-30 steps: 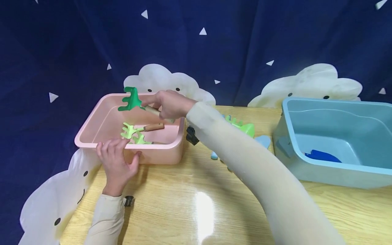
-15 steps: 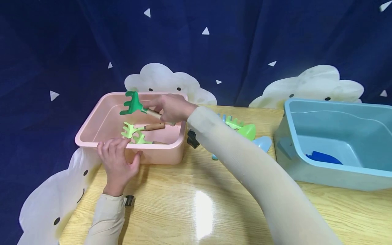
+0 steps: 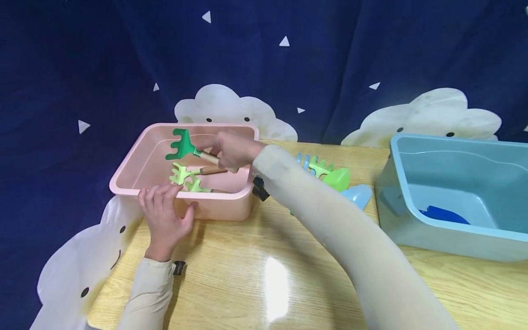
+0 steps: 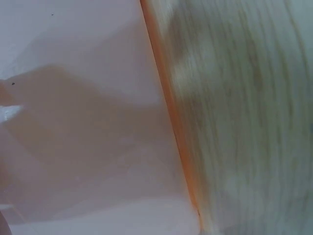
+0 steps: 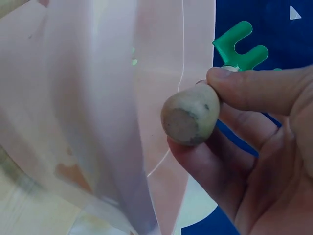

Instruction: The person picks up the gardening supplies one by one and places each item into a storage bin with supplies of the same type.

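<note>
Holding a dark green rake by its wooden handle in the right hand, with thumb and fingers bent round the stick and clamped on it. Held over the pink tub, pointing its teeth to the left. Seen up close from the right wrist, pinched near the round end of the handle, with a grey patch on that end. Gripping the front rim of the pink tub with the left hand, with fingers bent over the edge and thumb on the outside wall. Can see a pale green rake lying in the pink tub, with a brown handle, and one more small green rake beside it, partly hidden by the front rim. To the right, can see a light blue rake, a bright green rake, a green scoop and a light blue scoop bunched together on the wooden table, partly covered by the right sleeve. Farther right, can see a blue tub with a dark blue tool inside.
</note>
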### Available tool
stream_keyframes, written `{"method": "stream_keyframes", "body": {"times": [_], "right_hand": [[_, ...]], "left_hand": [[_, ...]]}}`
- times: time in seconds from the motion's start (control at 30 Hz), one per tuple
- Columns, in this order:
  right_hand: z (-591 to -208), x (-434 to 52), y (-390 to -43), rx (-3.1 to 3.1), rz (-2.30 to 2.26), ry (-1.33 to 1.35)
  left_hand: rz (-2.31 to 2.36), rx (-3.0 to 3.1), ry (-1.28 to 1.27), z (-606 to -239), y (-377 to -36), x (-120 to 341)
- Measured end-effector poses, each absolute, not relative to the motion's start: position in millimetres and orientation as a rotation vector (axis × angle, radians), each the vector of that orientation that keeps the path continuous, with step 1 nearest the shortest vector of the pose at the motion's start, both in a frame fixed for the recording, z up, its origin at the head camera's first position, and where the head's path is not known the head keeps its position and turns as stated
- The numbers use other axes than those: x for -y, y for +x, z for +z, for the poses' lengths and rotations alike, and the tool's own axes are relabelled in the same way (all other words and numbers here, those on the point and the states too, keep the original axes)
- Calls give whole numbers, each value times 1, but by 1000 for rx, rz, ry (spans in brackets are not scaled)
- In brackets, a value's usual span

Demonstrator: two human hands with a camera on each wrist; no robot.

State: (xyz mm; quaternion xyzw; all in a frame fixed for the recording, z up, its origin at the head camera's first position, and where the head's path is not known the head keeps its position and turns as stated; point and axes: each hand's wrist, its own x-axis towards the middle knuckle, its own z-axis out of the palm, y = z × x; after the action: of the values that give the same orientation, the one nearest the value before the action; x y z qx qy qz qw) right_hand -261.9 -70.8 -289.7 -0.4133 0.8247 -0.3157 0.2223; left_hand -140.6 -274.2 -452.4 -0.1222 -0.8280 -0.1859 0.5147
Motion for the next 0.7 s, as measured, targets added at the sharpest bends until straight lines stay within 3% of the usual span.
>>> {"method": "stream_keyframes", "body": {"times": [0.33,0.53,0.7], "right_hand": [[-298,57,-272,-2636,-708,-1292],[-309,12,-280,-2815,-883,-1309],[-319,-33,-283,-2873,-1046,-1172]], "left_hand": [[-445,1984,-304,-452,-142,272],[-448,1978,-310,-451,-143,271],[-465,1988,-303,-452,-141,272]]}}
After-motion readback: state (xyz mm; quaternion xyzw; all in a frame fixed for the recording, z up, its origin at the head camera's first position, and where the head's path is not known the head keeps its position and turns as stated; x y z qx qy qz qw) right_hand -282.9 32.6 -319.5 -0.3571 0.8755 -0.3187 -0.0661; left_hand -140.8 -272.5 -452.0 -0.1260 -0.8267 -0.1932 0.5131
